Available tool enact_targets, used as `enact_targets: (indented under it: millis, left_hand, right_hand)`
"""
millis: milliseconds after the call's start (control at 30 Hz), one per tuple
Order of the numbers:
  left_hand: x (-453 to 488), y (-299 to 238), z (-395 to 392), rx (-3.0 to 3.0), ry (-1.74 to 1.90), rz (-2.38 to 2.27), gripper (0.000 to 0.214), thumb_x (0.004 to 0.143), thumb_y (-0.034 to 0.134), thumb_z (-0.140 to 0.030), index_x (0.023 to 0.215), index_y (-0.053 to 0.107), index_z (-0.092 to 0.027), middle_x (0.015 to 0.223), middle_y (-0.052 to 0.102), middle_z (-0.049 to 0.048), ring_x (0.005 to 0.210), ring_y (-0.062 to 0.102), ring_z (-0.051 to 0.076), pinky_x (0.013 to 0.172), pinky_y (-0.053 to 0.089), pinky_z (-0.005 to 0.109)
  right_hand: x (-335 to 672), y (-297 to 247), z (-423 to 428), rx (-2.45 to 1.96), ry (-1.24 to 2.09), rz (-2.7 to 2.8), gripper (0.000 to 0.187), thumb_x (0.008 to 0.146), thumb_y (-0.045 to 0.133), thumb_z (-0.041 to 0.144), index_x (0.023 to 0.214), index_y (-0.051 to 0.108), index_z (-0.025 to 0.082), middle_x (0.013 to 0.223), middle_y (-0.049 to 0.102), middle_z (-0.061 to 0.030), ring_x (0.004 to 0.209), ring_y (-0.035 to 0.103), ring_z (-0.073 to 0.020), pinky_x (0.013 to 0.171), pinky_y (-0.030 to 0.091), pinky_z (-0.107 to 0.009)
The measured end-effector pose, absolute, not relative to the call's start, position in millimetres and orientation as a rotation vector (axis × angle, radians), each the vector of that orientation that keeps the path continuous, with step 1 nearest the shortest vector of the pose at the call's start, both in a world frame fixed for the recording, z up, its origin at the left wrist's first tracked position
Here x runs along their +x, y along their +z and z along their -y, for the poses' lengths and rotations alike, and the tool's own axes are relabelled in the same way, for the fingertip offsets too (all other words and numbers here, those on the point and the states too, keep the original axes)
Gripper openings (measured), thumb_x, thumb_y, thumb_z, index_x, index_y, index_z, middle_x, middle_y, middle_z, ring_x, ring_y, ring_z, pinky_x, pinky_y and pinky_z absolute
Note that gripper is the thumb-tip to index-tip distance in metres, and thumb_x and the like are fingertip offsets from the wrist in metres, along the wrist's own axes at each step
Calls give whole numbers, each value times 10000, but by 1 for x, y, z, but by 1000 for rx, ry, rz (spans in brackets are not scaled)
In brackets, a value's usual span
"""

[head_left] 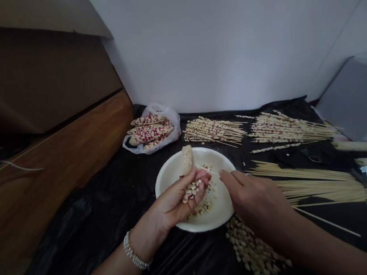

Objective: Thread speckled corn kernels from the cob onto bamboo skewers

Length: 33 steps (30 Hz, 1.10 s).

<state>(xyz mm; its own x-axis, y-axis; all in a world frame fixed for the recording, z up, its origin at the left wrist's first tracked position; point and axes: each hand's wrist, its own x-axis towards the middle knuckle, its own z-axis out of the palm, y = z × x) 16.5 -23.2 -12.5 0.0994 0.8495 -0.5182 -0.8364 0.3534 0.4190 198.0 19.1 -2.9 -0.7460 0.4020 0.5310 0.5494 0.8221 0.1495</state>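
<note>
Palm up over a white bowl [161, 176], my left hand [187, 195] cups loose corn kernels [192, 191]. Its fingertips are pinched near the tip of a thin skewer [211, 170]. My right hand [251, 191] is closed around that skewer from the right side, and most of the stick is hidden by the hand. A mostly bare corn cob [188, 158] leans across the bowl's far rim, just beyond my left fingers. More kernels lie inside the bowl. Under my right wrist, a pile of pale kernels [254, 250] spreads on the black plastic sheet [113, 219].
Speckled corn ears [152, 132] lie in a plastic bag [174, 116] at the back. Two heaps of kernel-threaded skewers [214, 131] [280, 129] lie near the white wall. Bare skewers [318, 187] are spread at right. A wooden board [94, 131] borders the left.
</note>
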Motion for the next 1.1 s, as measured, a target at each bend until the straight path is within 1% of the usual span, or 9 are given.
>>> enact_targets:
  millis: [100, 233, 367, 567, 733, 833, 900, 1000, 1100]
  left_hand:
    - [12, -13, 21, -12, 1217, -780, 227, 858, 545, -76, 1075, 612, -83, 933, 709, 115, 888, 692, 182, 739, 576, 254]
    - [10, -17, 21, 53, 1213, -785, 374, 794, 545, 23, 1143, 593, -102, 1001, 707, 119, 983, 677, 206, 778, 571, 259]
    - [10, -23, 23, 61, 1240, -798, 386, 774, 561, 49, 1125, 606, -104, 997, 707, 116, 969, 682, 195, 775, 570, 240]
    - [10, -23, 24, 34, 1288, -776, 248, 806, 584, 5, 1030, 636, -88, 943, 708, 100, 930, 682, 150, 779, 558, 194]
    - [11, -15, 24, -71, 1242, -754, 126, 805, 633, -63, 921, 657, -106, 745, 664, 29, 608, 627, 55, 531, 500, 96]
    - [12, -12, 24, -70, 1253, -725, 91, 793, 656, -88, 878, 663, -119, 629, 605, -10, 522, 558, 38, 459, 444, 83]
    - [11, -13, 25, -49, 1277, -722, 162, 791, 645, -59, 934, 666, -132, 662, 624, -7, 549, 572, 44, 491, 465, 92]
    - [10, -18, 25, 31, 1288, -754, 290, 774, 631, 5, 1026, 656, -137, 808, 678, 30, 674, 636, 64, 614, 521, 120]
    - [9, -20, 25, 81, 1296, -788, 319, 758, 641, 18, 1035, 655, -140, 858, 686, 44, 737, 656, 78, 654, 534, 134]
  right_hand:
    - [201, 1, -22, -699, -436, 2486, 196, 780, 454, 55, 905, 583, 135, 650, 569, -8, 469, 504, -141, 457, 262, -268]
    - [204, 3, -23, -688, -417, 2498, 197, 778, 456, 68, 909, 583, 141, 651, 566, -7, 473, 508, -150, 458, 259, -274]
    - [205, 4, -22, -698, -368, 2510, 172, 772, 464, 73, 867, 573, 166, 638, 552, 1, 469, 499, -152, 455, 248, -275]
    - [205, 7, -21, -710, -355, 2530, 166, 763, 456, 58, 818, 557, 179, 634, 542, 6, 480, 483, -138, 477, 221, -277]
    - [208, 9, -21, -731, -386, 2554, 245, 754, 449, 54, 933, 581, 157, 660, 548, 5, 498, 468, -131, 493, 204, -277]
    - [209, 11, -21, -738, -379, 2562, 236, 756, 456, 62, 924, 588, 162, 646, 537, 9, 482, 449, -131, 486, 186, -277]
    - [209, 11, -21, -742, -376, 2562, 225, 758, 463, 67, 916, 590, 164, 644, 534, 8, 481, 447, -134, 485, 178, -280]
    - [209, 11, -21, -751, -352, 2580, 191, 757, 466, 68, 866, 583, 173, 646, 529, 6, 483, 444, -139, 488, 170, -284]
    - [210, 12, -21, -780, -333, 2601, 164, 750, 461, 58, 779, 556, 189, 616, 504, 10, 468, 420, -137, 485, 149, -286]
